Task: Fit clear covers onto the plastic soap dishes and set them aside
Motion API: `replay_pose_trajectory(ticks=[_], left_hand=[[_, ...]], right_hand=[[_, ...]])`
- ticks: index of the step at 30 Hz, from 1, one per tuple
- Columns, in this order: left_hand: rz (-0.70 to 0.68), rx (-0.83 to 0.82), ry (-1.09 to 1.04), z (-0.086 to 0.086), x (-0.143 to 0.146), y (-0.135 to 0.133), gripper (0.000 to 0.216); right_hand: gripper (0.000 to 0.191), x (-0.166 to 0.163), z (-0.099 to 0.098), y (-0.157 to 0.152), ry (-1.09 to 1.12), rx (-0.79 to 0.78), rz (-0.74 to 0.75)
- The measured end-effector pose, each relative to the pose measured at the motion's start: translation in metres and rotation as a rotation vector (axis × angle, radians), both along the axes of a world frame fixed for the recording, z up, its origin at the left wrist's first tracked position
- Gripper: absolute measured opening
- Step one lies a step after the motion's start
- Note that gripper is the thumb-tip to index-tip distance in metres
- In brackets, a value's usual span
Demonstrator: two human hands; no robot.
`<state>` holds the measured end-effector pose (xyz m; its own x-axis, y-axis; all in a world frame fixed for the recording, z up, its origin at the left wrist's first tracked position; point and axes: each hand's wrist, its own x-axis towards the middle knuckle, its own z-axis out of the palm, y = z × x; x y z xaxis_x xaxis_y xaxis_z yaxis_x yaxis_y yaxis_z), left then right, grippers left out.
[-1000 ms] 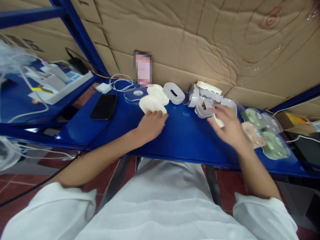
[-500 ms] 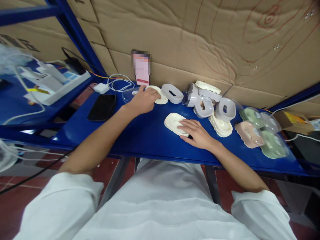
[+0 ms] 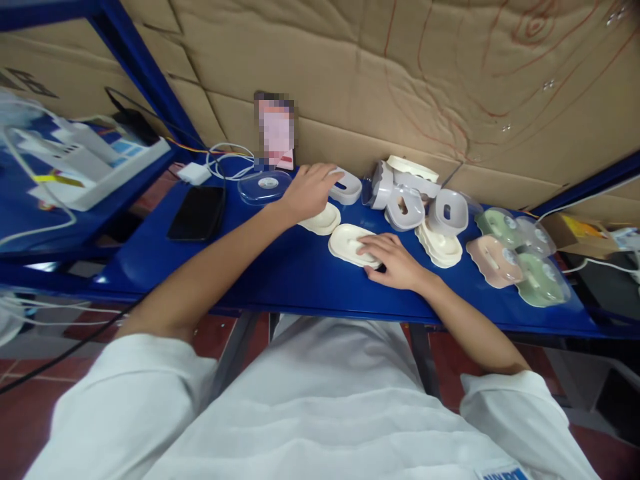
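Note:
My left hand (image 3: 311, 191) reaches over a cream oval tray (image 3: 325, 221), its fingers stretched out to the left end of a grey oval holder (image 3: 349, 189) with a slot in it. Whether those fingertips press on the holder is hard to tell. Nearer to me, my right hand (image 3: 396, 261) has hold of the right end of another cream oval tray (image 3: 346, 244); its fingers lie over the top and its thumb is at the near edge. To the left of my left hand lies a clear oval lid (image 3: 257, 189) with a round label.
Several grey holders (image 3: 406, 208) are heaped at the back, by stacked cream trays (image 3: 440, 248). Lidded pink (image 3: 495, 260) and green boxes (image 3: 541, 280) stand on the right. A black phone (image 3: 197, 213), a white cable (image 3: 227, 160) and a propped phone (image 3: 277, 130) are on the left.
My left hand has moved right, from the far cream tray to the grey holder. That tray now sits closer to me. My right hand stays on its tray.

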<state>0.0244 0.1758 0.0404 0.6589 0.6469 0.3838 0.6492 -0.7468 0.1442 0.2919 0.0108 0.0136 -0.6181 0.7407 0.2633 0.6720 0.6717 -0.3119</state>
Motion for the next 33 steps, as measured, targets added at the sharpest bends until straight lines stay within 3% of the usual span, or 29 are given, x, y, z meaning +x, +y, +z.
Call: replay_pose_trajectory(ticks=[3, 5, 9, 12, 15, 19, 24, 29, 33], left_hand=[[-0.008, -0.040, 0.108, 0.004, 0.007, 0.027, 0.033], [-0.020, -0.030, 0.111, 0.009, 0.010, 0.030, 0.023], [-0.142, 0.024, 0.027, 0.015, 0.006, -0.007, 0.025], [-0.313, 0.049, 0.048, 0.007, 0.000, -0.049, 0.032], [-0.439, 0.035, 0.073, -0.005, -0.003, -0.076, 0.034], [-0.503, -0.022, 0.054, -0.011, -0.003, -0.080, 0.031], [-0.509, -0.071, 0.028, -0.012, -0.006, -0.073, 0.037], [-0.521, -0.116, 0.016, -0.021, -0.001, -0.076, 0.032], [-0.528, -0.157, 0.011, -0.018, 0.001, -0.075, 0.029]], right_hand=[[0.030, -0.002, -0.002, -0.002, 0.005, -0.015, 0.040], [0.033, -0.002, -0.003, -0.004, 0.016, -0.008, 0.034], [0.065, -0.003, -0.006, -0.007, 0.088, 0.089, -0.087], [0.080, -0.003, -0.005, -0.005, 0.109, 0.222, -0.165], [0.068, -0.004, -0.003, -0.003, 0.035, 0.225, -0.147], [0.048, -0.004, 0.003, -0.006, -0.073, 0.202, -0.121], [0.056, -0.006, 0.011, -0.013, -0.169, 0.247, -0.104], [0.049, -0.002, 0.009, -0.010, -0.195, 0.218, -0.094], [0.049, -0.001, 0.007, -0.008, -0.199, 0.210, -0.079]])
